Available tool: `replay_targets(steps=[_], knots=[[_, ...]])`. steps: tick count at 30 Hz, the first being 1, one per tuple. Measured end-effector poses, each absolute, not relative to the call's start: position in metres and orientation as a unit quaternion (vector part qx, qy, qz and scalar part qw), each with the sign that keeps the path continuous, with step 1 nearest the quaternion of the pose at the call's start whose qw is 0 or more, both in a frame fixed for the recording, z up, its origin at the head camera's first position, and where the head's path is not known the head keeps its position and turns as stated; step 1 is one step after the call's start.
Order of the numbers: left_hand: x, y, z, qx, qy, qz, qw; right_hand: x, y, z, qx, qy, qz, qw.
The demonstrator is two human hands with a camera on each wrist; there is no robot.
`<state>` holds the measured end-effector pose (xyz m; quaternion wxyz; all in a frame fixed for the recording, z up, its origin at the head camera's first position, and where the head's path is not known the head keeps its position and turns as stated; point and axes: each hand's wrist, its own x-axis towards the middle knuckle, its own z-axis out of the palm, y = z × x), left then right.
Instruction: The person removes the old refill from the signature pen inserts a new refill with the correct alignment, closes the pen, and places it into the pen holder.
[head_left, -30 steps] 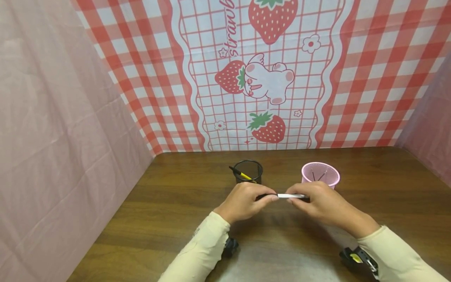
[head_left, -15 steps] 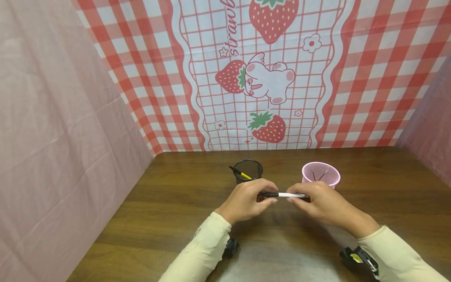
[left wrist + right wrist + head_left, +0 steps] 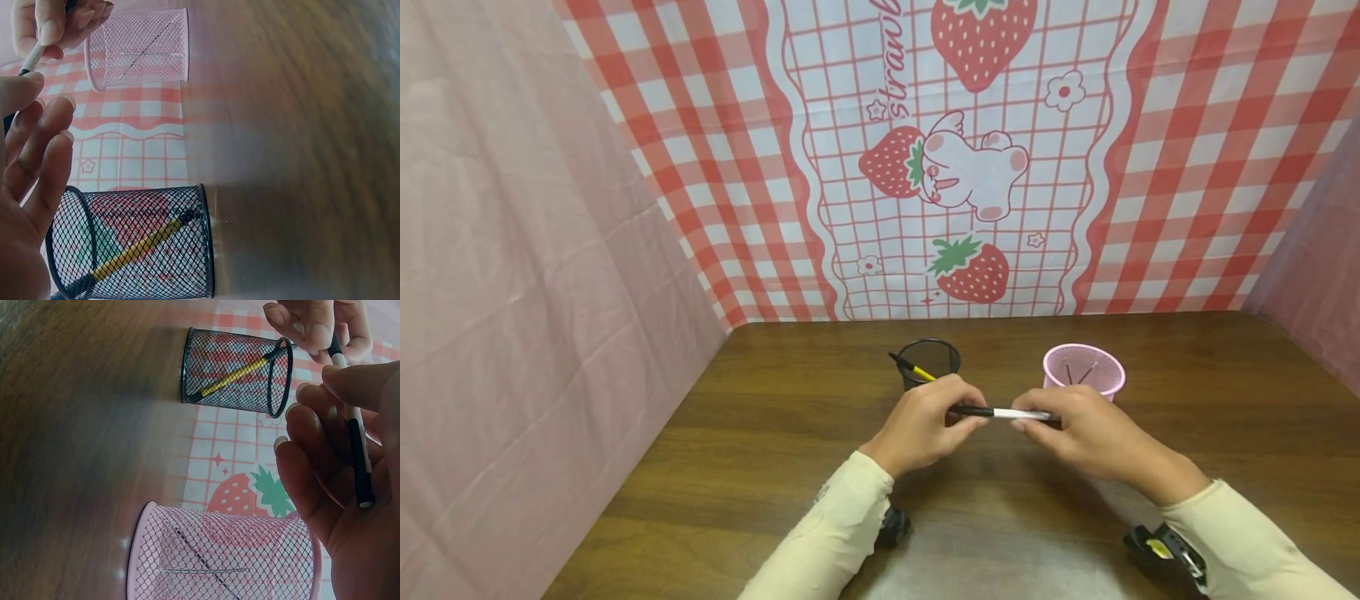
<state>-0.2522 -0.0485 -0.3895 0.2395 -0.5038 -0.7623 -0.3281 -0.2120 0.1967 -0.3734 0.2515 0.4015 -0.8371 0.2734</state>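
Note:
In the head view a black-and-white pen (image 3: 1011, 413) lies level between my two hands, above the table. My left hand (image 3: 925, 421) pinches its black end between thumb and fingers. The right hand (image 3: 1078, 429) pinches the white part, and in the right wrist view the pen's other black end (image 3: 360, 465) lies along that palm. Behind the left hand stands a black mesh pen cup (image 3: 929, 343) with a yellow-and-black pen (image 3: 137, 250) leaning in it. A pink mesh pen cup (image 3: 1120, 382) stands behind the right hand, with two thin dark sticks (image 3: 203, 557) inside.
The cups stand apart on a brown wooden table (image 3: 760, 450). A red-and-white checked cloth (image 3: 715, 167) with strawberries hangs at the table's back edge. Pink cloth (image 3: 535, 275) hangs along the left and right sides.
My left hand's fingertips have drawn slightly left along the pen, so more of its black part shows. The right hand and both cups have stayed in place.

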Motion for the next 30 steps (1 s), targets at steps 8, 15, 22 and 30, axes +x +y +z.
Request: replay_targets(steps=[8,15,22,30], knots=[[-0.2528,-0.0501,-0.3898,-0.499,-0.765,-0.329,0.239,-0.2113,0.1974,-0.3733,0.398,-0.841,0.272,0.246],[-0.2524,-0.0509,-0.3891,-0.493,-0.772,-0.325,0.236,-0.212,0.198,-0.3734,0.405,-0.836,0.273,0.25],[-0.2518,-0.0517,-0.3892,-0.487,-0.778,-0.327,0.226,-0.2126,0.1987,-0.3735,0.41,-0.832,0.272,0.255],[-0.2517,-0.053,-0.3878,-0.491,-0.778,-0.319,0.229,-0.2125,0.1986,-0.3729,0.403,-0.837,0.273,0.251]])
